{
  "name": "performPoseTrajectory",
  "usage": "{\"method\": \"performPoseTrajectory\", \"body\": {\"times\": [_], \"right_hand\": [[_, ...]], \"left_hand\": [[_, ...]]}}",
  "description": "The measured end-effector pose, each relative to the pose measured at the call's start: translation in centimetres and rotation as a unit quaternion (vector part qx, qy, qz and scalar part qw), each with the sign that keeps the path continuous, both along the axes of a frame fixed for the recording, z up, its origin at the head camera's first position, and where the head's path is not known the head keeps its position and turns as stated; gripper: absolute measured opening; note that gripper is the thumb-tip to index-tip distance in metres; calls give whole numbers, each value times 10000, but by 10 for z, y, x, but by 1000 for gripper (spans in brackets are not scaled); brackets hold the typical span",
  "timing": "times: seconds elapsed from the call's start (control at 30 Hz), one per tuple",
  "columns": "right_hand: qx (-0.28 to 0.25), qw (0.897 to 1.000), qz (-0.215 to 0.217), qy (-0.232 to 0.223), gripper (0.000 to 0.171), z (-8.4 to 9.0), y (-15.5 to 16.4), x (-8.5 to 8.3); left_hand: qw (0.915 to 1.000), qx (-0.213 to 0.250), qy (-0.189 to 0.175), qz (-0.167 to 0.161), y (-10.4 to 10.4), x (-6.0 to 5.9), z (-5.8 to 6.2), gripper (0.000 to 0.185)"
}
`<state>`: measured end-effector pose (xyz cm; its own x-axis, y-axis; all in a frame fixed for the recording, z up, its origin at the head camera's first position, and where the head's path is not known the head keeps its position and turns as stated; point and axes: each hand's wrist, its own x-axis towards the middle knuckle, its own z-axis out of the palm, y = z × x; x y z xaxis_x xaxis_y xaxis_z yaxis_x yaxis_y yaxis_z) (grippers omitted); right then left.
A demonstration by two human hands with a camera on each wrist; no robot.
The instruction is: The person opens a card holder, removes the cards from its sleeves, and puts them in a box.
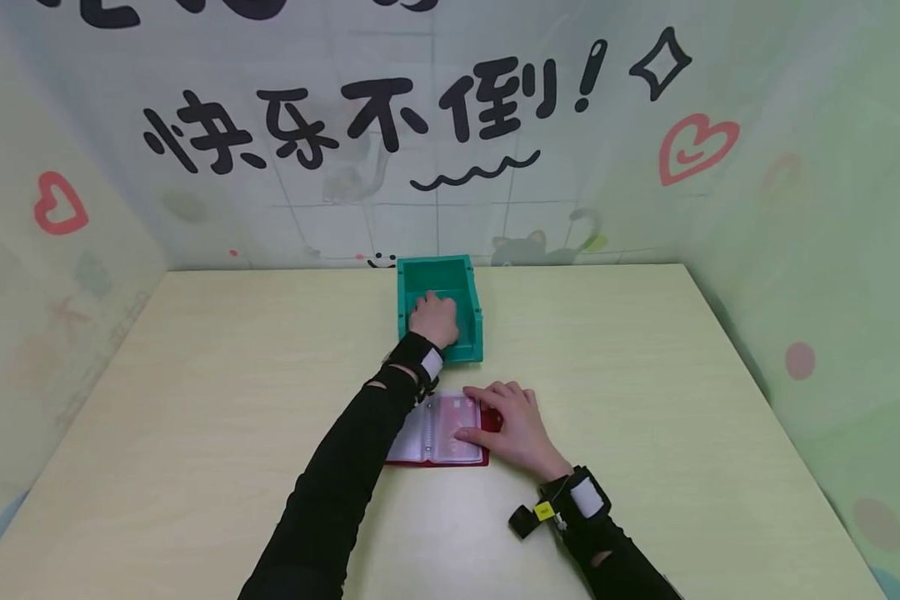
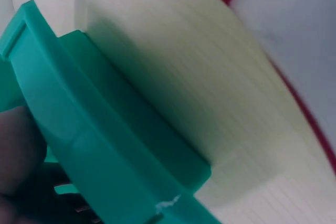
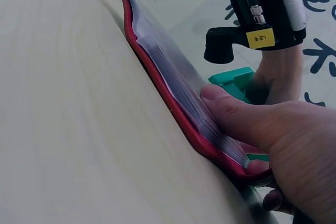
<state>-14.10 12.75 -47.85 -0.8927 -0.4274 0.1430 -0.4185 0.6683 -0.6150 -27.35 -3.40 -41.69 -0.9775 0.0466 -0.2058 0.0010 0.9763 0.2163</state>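
Presently, the left hand (image 1: 435,318) reaches into the green rectangular plastic bin (image 1: 414,275), which stands at the middle of the pale wooden table (image 1: 195,400), towards its far edge. The back of the hand faces upward and the fingers point down into the bin; whether they are closed on anything inside cannot be told. In the left wrist view only the outer wall and rim of the bin (image 2: 105,145) are visible at close range, with part of the hand at the lower left corner of the picture.

The right hand (image 1: 513,421) rests on the red-covered card holder with clear plastic sleeves (image 1: 435,433), which lies open and flat on the table just in front of the bin, nearer the person. The fingers are extended and lie on the right-hand page. In the right wrist view the thumb (image 3: 236,114) presses flat on top of the stack of sleeves, while the fingertips curl round the edge of the red cover (image 3: 184,124), so that the hand grips the right half of the holder. Both forearms wear black sleeves and wrist-mounted devices.
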Motion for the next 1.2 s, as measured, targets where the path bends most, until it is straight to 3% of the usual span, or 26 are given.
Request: {"method": "performPoseTrajectory", "body": {"times": [0.2, 0.37, 0.53, 0.63, 0.77, 0.87, 1.0, 1.2], "right_hand": [[-39, 10000, -12, -25, 61, 1, -1, 1], [-25, 10000, -11, -38, 63, 1, -2, -1], [-61, 10000, -34, 3, 63, 1, -3, 0], [-12, 10000, -78, 22, 63, 1, -4, 1], [30, 9999, -141, 9, 64, 1, -4, 1], [42, 9998, -205, 22, 63, 1, -5, 0], [146, 9994, -301, -12, 64, 1, -5, -1], [123, 9994, -316, 9, 64, 1, -8, 1]], "left_hand": [[9991, 416, 35, -46, -8, 0, -2, 25], [9950, 891, 355, -263, -18, 7, 13, 25], [9749, 1855, 1079, -595, -30, 32, 33, 30], [9648, 2287, 1018, -800, -39, 57, 37, 27], [9622, 2557, 365, -858, -51, 93, 27, 20], [9596, 2721, -129, -702, -59, 112, 12, 23], [9516, 2964, -405, -705, -66, 122, -3, 33], [9337, 3418, -236, -1041, -74, 125, -17, 31]]}}
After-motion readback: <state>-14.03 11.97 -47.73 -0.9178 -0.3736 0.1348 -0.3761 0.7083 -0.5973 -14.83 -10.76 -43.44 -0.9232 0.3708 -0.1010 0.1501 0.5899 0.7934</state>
